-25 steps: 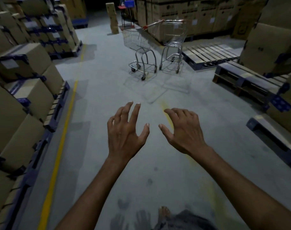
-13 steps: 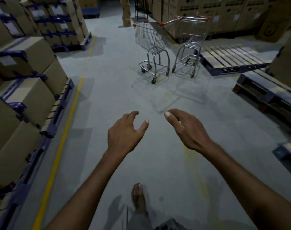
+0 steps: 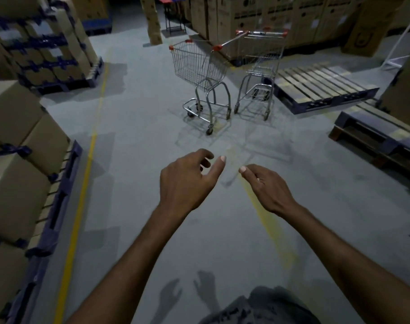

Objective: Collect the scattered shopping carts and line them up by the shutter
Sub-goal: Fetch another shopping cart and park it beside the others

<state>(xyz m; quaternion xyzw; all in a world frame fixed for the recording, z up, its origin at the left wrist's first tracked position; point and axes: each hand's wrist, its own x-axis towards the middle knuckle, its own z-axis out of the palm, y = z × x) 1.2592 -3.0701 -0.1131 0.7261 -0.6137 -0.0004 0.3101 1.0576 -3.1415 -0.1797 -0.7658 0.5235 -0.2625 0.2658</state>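
Note:
Two wire shopping carts with red handle caps stand side by side on the grey floor ahead. The left cart is angled with its basket toward me. The right cart stands next to a pallet. My left hand and my right hand reach forward in mid-air, well short of the carts. Their fingers are loosely curled and hold nothing. No shutter is in view.
Stacked cardboard boxes on blue pallets line the left side beside a yellow floor line. Bare wooden pallets lie at the right, another pallet nearer. Large cartons stand behind the carts. The aisle runs on past them.
I have walked forward, so the carts look nearer and larger. The fingers of both hands, spread a second ago, have relaxed into a loose curl.

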